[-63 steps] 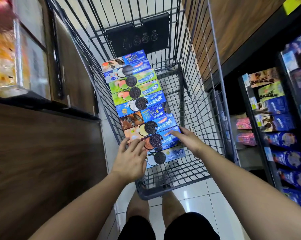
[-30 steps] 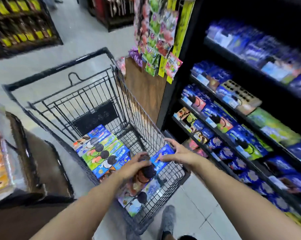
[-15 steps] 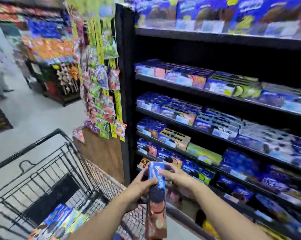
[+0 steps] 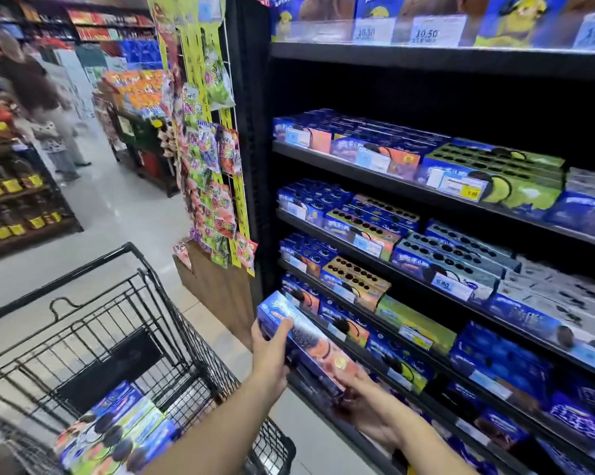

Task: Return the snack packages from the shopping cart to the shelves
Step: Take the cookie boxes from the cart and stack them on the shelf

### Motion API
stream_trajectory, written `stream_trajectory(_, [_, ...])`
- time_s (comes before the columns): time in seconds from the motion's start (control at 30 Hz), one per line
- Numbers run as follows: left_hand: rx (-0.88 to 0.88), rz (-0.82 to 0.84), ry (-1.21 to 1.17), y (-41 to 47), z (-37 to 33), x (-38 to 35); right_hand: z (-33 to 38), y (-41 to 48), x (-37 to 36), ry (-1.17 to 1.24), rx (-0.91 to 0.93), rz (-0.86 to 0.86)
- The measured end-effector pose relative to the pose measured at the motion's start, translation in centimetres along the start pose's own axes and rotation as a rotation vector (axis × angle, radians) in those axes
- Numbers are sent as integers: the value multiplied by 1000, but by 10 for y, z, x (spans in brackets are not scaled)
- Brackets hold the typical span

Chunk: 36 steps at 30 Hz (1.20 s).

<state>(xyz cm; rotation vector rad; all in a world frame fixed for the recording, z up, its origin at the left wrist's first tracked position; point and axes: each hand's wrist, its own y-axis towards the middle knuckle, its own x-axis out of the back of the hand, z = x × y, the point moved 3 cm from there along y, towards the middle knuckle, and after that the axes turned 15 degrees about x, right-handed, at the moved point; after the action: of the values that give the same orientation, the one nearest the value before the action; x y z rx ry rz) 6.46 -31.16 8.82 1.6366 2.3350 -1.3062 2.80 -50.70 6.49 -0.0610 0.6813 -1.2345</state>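
Both hands (image 4: pixel 272 351) hold a cookie box (image 4: pixel 306 341) beside shelves (image 4: pixel 409 279).

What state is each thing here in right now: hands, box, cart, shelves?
cookie box, held in the air, tilted, far end toward the lower shelves.
left hand, grips the box's far end, thumb on top.
right hand, holds the box's near end from below.
shopping cart, holds more boxes.
boxes in cart, lying side by side.
shelves, stocked with boxes.
candy packets, hanging beside the shelves.
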Motion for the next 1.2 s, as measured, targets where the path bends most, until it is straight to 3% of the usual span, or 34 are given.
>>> stream_trajectory(0.3, [65, 16, 280, 23, -18, 11, 39, 33, 35, -300, 158, 40])
stream_trajectory(0.47, [42, -27, 521, 42, -48, 24, 46, 65, 38, -635, 246, 47])
stream_trajectory(0.6, [-144, -144, 638, 74, -67, 25, 50, 94, 26, -785, 395, -56])
stream_trajectory(0.77, [-564, -391, 853, 145, -71, 27, 39, 158, 25, -1063, 607, -203])
stream_trajectory(1.0, [-820, -135, 976, 252, -35, 19, 28, 252, 30, -1092, 767, -434])
stream_trajectory(1.2, [-1046, 53, 1090, 312, -36, 6, 53, 302, 35, -1221, 878, -532])
